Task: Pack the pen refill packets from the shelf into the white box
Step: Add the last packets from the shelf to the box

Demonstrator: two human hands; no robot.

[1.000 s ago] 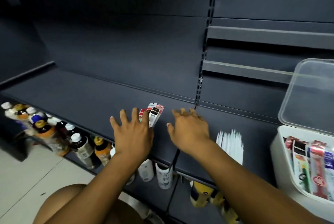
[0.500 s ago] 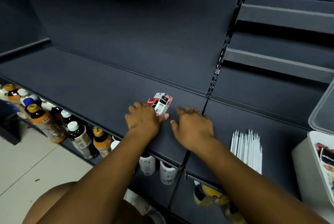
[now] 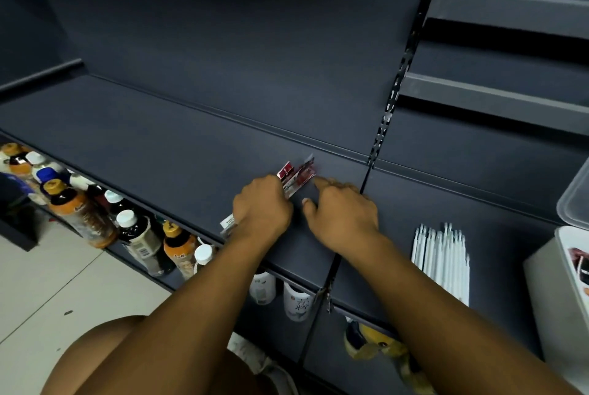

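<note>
Packets point(image 3: 298, 175) sit stacked on the shelf point(image 3: 159, 139), just left of its panel seam, their near end reaching the front edge. The left grip point(image 3: 263, 208) is closed round the stack's middle. The right grip point(image 3: 344, 214) is loosely bent, fingertips at the far end, clasping nothing. They look light, thin and slick, likely to fan apart, so squeeze across the flat faces.
</note>
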